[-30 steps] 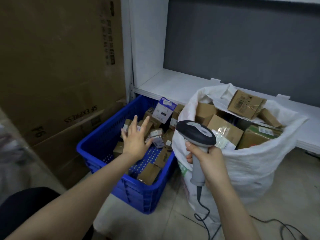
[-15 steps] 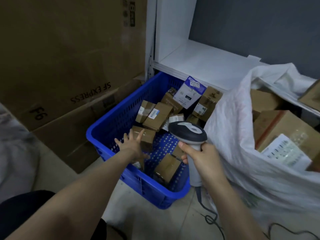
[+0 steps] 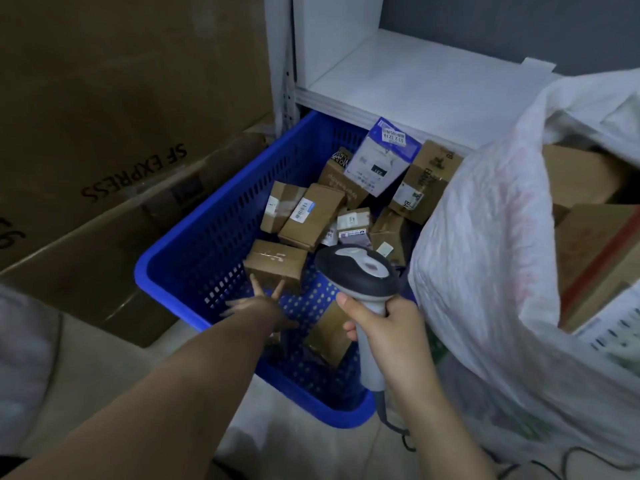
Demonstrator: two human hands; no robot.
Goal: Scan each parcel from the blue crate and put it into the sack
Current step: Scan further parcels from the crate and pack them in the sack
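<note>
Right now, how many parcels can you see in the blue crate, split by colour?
Brown cardboard parcels: 8
White-and-blue parcel: 1
Total: 9 visible in the blue crate; the scanner held over it may hide others, and some may lie buried.

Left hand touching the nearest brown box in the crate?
Cannot tell. In the head view the left hand has blurred fingertips at the box's lower edge; neither contact nor a gap shows plainly.
</note>
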